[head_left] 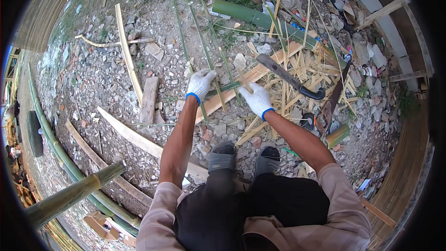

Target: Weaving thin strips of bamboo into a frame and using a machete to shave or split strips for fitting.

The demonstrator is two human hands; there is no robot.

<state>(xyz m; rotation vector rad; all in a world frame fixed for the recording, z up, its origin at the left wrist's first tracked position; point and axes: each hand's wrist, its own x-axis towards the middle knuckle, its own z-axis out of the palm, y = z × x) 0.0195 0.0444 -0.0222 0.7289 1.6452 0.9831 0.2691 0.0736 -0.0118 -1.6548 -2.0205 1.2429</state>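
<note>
Both my hands wear white knit gloves with blue cuffs. Three long, narrow green bamboo strips (196, 29) run along the ground toward me. A short green crosspiece (228, 86) lies across them between my hands. My left hand (201, 84) is closed around a strip at the left end of this crosspiece. At its right end, my right hand (256, 99) has its fingers closed on a pale bamboo strip (242, 78); its fingertips are partly hidden. Beneath lies a broad pale wooden board (254, 75), slanting up to the right.
A tool with a brown handle and black curved end (290, 78) lies right of my hands, among pale bamboo shavings (302, 72). Beyond is a thick green bamboo pole (244, 13). Split bamboo pieces (127, 56) lie left on rubble. A cut bamboo pole (76, 193) juts in at lower left.
</note>
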